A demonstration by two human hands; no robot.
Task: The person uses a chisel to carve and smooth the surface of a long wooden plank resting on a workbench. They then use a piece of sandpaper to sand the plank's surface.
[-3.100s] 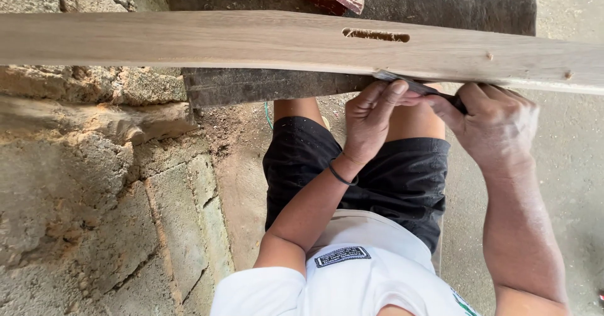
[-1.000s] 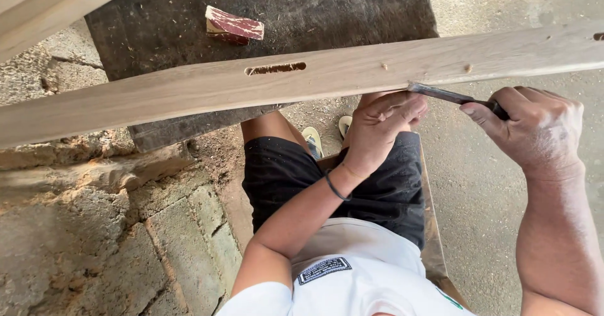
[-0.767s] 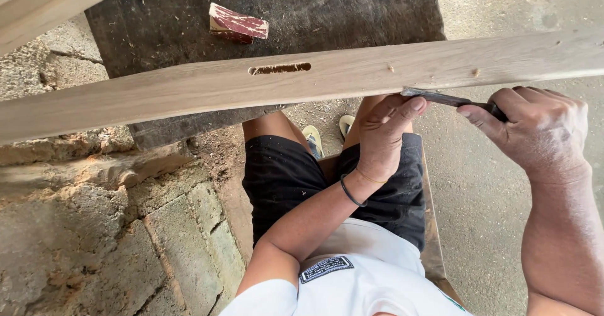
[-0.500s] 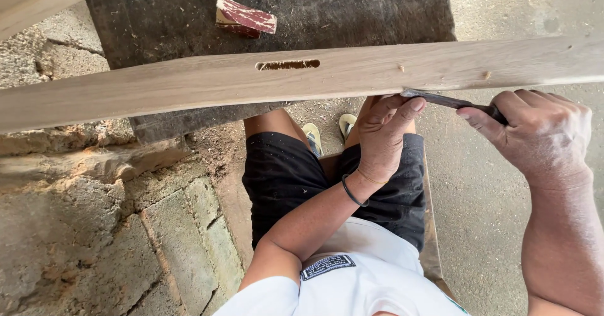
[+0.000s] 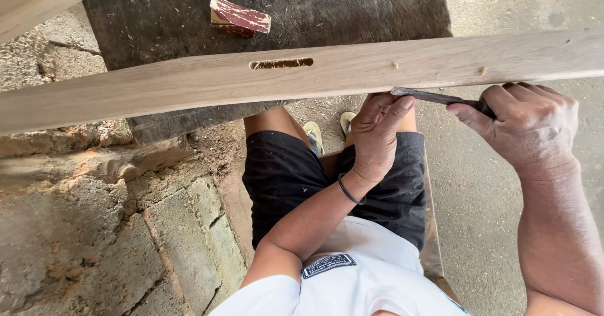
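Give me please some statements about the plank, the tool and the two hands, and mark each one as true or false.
1. The right hand grips the handle end of a dark metal chisel. True.
2. The left hand rests on the red-and-white block. False: it is at the chisel's tip, by the plank's edge.
3. The wooden plank has a slot cut through it. True.
4. The block lies on the plank. False: it lies on the dark board beyond.

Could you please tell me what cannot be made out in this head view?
- Chisel handle: hidden inside the right hand.
- Chisel tip: covered by the left hand and the plank edge.
- Plank ends: cut off by both frame sides.
- Seat: mostly hidden under the person.
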